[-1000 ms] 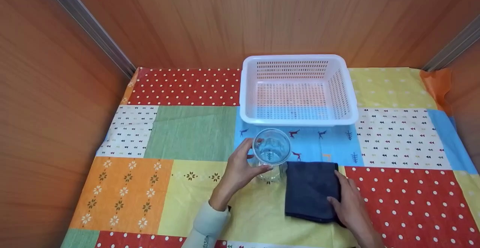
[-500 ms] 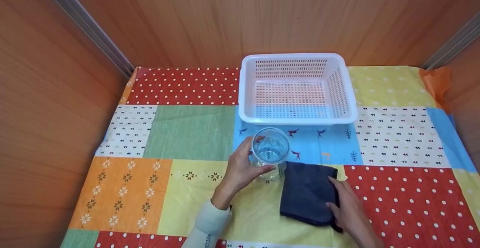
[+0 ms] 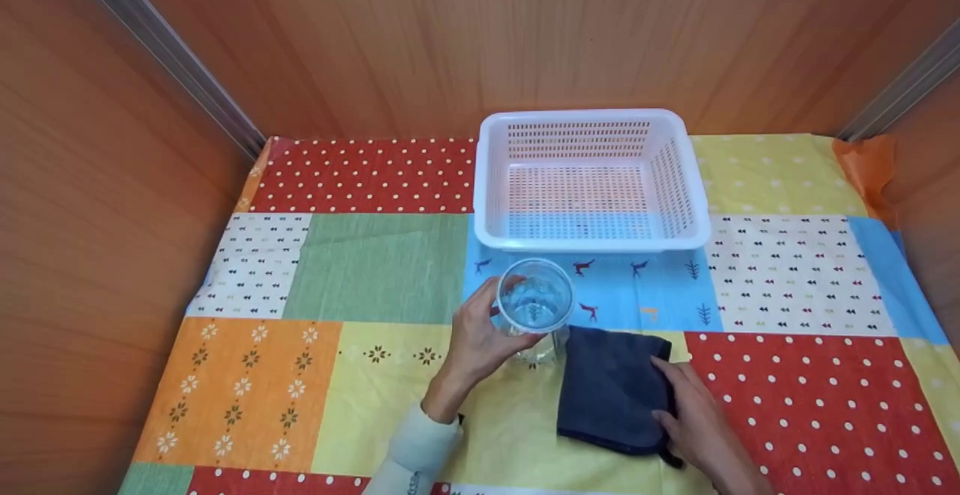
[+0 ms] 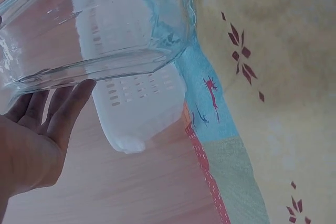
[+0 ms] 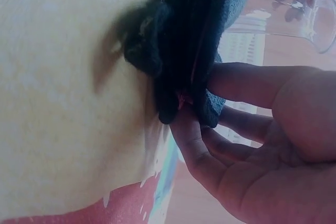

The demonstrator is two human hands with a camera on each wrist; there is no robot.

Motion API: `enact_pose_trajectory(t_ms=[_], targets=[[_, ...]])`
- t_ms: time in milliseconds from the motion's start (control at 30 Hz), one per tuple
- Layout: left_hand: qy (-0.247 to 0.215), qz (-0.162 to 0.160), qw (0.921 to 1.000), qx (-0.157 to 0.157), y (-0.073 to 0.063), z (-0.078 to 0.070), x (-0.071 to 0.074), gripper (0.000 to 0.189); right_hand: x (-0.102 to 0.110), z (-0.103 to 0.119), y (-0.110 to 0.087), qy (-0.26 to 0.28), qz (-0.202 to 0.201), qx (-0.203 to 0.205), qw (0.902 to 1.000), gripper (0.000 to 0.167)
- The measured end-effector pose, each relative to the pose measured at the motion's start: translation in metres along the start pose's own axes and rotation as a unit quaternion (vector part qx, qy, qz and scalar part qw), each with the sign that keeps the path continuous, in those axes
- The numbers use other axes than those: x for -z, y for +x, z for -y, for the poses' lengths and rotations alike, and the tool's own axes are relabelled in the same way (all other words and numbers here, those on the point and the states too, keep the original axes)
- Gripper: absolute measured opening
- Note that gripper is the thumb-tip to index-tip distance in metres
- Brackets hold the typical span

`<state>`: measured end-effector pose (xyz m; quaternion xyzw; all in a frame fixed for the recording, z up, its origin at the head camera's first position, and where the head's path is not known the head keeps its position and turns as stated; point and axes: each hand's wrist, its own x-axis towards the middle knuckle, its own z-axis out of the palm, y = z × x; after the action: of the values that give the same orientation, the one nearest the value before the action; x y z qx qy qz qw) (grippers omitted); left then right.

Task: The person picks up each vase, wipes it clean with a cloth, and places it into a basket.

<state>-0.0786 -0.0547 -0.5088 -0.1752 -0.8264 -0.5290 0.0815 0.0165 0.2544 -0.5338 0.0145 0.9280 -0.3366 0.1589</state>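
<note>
In the head view a clear glass jar [image 3: 536,307] stands at the middle with its round mouth up. My left hand [image 3: 480,334] holds it from the left, thumb on the near side and fingers on the far side. The left wrist view shows fingertips against the jar's clear wall [image 4: 94,72]. Right of the jar lies a folded dark grey cloth [image 3: 611,390]. My right hand [image 3: 697,412] pinches its right edge. Close up in the right wrist view, thumb and fingers grip the layered cloth [image 5: 191,40], a corner drooping beside them.
Behind the jar sits a white plastic basket [image 3: 592,244] with slotted walls and nothing in it. Under everything spreads a patchwork tablecloth [image 3: 390,262]. Wooden panels [image 3: 420,37] close off the back and both sides.
The right hand has shifted slightly left and nearer the person, and the cloth has turned a little with it. My left hand keeps its grip on the jar, which stays in place.
</note>
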Motion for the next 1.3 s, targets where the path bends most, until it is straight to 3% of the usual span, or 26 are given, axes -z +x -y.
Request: enact_pose_trajectory(t_ms=[200,400,467,567,667,833,1000,1300], targets=[[0.007,-0.021,0.9997,-0.004,0.001,-0.002,0.006,0.075,-0.002,0.002,-0.003,-0.001,0.003,0.013,0.9999,0.067],[0.016,-0.033,0.9993,-0.008,0.005,-0.007,0.013,0.075,0.001,0.008,-0.002,0.003,0.014,0.001,0.9999,0.068],[0.018,-0.036,0.9992,-0.009,0.006,-0.009,0.015,0.075,0.008,0.011,-0.001,0.005,-0.004,-0.001,1.0,0.066],[0.02,-0.038,0.999,-0.013,0.007,-0.013,0.019,0.075,0.022,0.017,0.005,0.002,-0.069,0.021,0.9974,0.059],[0.022,-0.04,0.9988,-0.016,0.008,-0.017,0.023,0.076,0.034,0.022,0.016,-0.01,-0.164,0.068,0.9841,0.054],[0.01,-0.045,0.9988,-0.02,0.012,-0.026,0.029,0.075,0.046,0.025,0.047,-0.03,-0.289,0.159,0.9438,0.054],[0.002,-0.049,0.9984,-0.026,0.019,-0.035,0.036,0.075,0.055,0.022,0.075,-0.051,-0.317,0.203,0.9249,0.054],[0.009,-0.062,0.9967,-0.053,0.037,-0.058,0.054,0.075,0.062,0.012,0.105,-0.093,-0.325,0.238,0.9104,0.051]])
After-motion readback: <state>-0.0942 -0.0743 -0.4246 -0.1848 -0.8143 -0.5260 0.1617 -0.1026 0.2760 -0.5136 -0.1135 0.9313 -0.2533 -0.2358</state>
